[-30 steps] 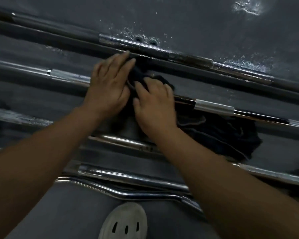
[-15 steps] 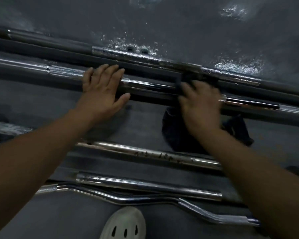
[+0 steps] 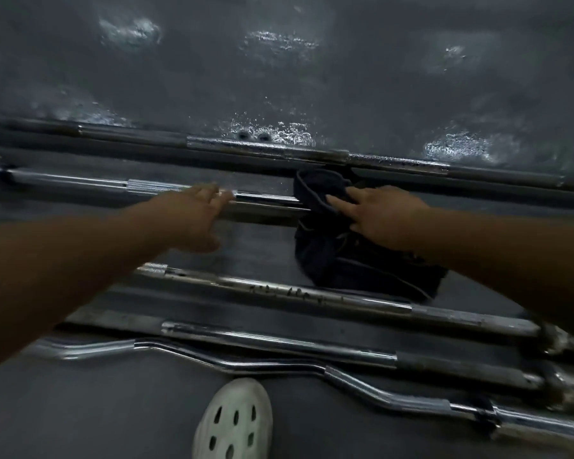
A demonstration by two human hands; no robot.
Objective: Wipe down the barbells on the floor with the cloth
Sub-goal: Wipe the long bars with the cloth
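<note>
The right hand (image 3: 388, 220) presses the cloth (image 3: 338, 260) flat-fingered onto a barbell (image 3: 80, 182); left hand (image 3: 193, 220) rests spread on it.

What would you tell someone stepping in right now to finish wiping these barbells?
Left hand: open, resting on a chrome barbell.
Right hand: open, pressing the dark cloth draped over that same bar.
Other barbells lie parallel on the floor, nearer the person.
Which are already clean cannot be told.
Probably left: finish this bar, then check the rest.
</note>
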